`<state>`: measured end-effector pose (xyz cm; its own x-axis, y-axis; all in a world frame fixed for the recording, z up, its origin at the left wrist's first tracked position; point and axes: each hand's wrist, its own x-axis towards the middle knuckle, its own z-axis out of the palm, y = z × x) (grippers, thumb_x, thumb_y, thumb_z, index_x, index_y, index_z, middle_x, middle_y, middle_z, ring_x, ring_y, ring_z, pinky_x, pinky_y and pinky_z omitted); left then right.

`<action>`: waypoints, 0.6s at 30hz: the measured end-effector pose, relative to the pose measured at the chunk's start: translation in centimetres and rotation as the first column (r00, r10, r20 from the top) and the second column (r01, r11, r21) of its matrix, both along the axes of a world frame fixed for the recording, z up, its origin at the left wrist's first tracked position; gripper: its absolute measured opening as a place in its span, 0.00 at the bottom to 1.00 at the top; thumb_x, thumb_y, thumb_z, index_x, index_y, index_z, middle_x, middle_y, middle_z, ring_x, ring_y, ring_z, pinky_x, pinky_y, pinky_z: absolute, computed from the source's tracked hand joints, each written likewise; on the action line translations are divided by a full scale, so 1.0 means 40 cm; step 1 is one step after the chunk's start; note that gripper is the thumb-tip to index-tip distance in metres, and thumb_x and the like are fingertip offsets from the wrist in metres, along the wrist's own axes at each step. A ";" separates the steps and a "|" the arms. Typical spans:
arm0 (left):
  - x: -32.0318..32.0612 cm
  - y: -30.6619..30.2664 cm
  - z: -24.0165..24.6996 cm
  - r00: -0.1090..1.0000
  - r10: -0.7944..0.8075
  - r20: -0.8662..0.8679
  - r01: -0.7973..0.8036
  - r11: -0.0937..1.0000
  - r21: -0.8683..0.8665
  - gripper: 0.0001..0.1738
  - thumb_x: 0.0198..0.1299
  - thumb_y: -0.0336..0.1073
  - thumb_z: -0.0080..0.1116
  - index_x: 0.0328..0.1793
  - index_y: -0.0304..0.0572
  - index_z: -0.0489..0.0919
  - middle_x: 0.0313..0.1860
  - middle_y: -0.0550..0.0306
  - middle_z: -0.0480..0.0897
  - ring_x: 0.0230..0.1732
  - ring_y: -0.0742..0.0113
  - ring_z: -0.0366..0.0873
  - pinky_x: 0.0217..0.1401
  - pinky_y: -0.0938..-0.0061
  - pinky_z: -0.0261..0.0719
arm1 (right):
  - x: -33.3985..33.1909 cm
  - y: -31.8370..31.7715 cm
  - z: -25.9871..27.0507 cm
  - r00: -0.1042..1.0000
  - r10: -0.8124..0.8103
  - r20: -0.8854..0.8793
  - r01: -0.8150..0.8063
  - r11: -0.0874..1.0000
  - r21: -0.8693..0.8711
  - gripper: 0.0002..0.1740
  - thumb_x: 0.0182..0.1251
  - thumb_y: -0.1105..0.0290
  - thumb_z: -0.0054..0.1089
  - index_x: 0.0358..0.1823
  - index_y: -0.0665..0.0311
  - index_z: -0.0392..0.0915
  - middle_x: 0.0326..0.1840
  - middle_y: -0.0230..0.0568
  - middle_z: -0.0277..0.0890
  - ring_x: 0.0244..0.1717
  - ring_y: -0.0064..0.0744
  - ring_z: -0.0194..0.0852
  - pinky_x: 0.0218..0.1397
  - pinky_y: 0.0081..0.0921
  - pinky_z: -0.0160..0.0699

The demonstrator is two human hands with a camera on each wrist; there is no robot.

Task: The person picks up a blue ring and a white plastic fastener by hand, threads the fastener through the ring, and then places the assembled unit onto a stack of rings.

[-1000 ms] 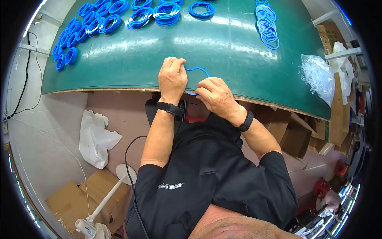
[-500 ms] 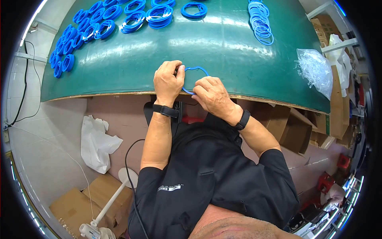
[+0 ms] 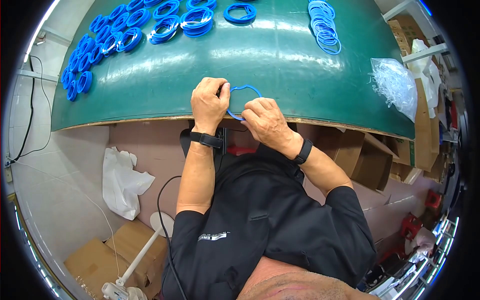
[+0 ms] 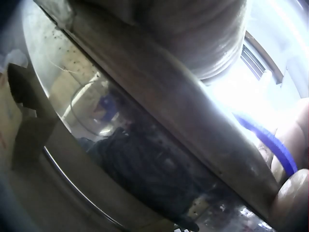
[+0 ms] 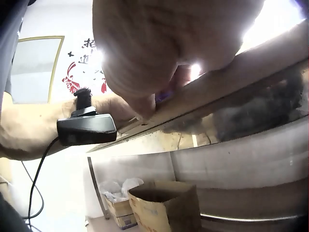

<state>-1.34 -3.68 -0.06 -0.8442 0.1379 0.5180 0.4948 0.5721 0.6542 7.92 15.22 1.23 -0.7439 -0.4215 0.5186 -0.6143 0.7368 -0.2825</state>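
Observation:
A thin blue ring [image 3: 246, 87] stands between the two hands at the front edge of the green table [image 3: 165, 87]. My left hand [image 3: 208, 105] grips its left side with fingers bent, the thumb toward the ring. On the lower right side, my right hand [image 3: 270, 122] pinches it between thumb and curled fingers. A small kink shows in the upper arc near the left thumb. In the left wrist view the blue ring [image 4: 273, 142] runs into the right hand's fingertips [image 4: 292, 193]. The right wrist view has only a blue sliver of it below the hand.
Bundles of blue rings [image 3: 197, 22] stand at the back and left of the table. Lighter blue rings [image 3: 324, 27] lie in an overlapping row farther right. A clear plastic bag [image 3: 395, 87] sits at the right edge, near cardboard boxes [image 3: 367, 162] below.
Both hands keep their hold on the ring and have shifted slightly left and down in the head view. The kink in the ring's upper arc has changed shape a little.

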 end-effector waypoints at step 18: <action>0.030 -0.003 0.013 0.906 -0.233 0.354 0.099 0.928 0.359 0.09 0.71 0.28 0.72 0.55 0.37 0.89 0.28 0.68 0.84 0.28 0.85 0.76 0.33 0.82 0.76 | -0.131 0.018 0.037 0.993 -0.113 -0.026 0.099 0.941 -0.323 0.15 0.59 0.77 0.80 0.46 0.62 0.85 0.49 0.44 0.83 0.51 0.53 0.85 0.54 0.44 0.86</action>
